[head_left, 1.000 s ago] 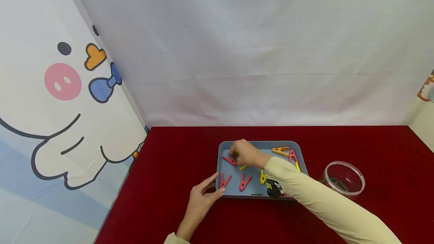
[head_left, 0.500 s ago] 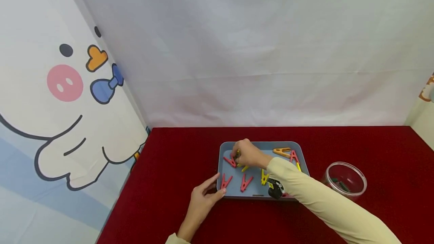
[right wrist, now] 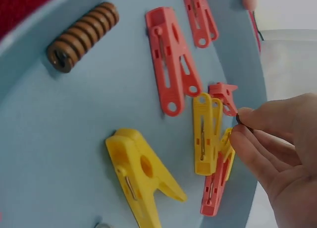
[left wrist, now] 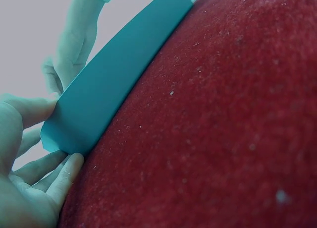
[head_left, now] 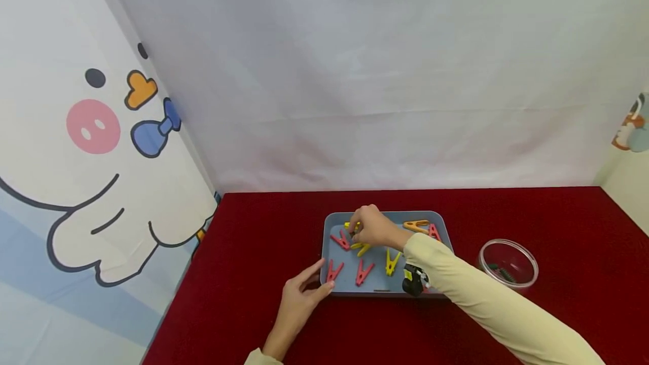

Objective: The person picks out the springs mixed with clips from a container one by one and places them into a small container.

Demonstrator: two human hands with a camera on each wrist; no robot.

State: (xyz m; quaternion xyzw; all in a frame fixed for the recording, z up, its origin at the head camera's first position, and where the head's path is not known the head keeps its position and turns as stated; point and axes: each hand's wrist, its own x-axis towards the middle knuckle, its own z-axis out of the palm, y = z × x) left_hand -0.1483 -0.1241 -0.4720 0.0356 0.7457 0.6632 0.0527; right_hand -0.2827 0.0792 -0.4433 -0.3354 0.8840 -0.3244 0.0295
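A shallow blue-grey tray [head_left: 377,270] holds several red clothespins [head_left: 361,274] and yellow clothespins [head_left: 391,262], plus an orange clothespin [head_left: 416,227]. Over its back left part my right hand [head_left: 374,228] pinches a small dark piece [right wrist: 239,120] between thumb and fingertips; most of the piece is hidden. Right below those fingertips lie yellow and red clothespins, some overlapping. A brown coiled spring [right wrist: 84,37] lies near the tray wall in the right wrist view. My left hand [head_left: 296,300] rests against the front left corner, thumb and fingers extended along the tray.
To the right of the tray stands a round clear tub [head_left: 535,272] with dark green coiled pieces inside. A dark red cloth [head_left: 263,241] covers the table, and a white curtain [head_left: 405,72] hangs behind it.
My right hand has shifted slightly up and right from the back left clothespins, so a yellow one there shows more. The left hand stays at the tray corner.
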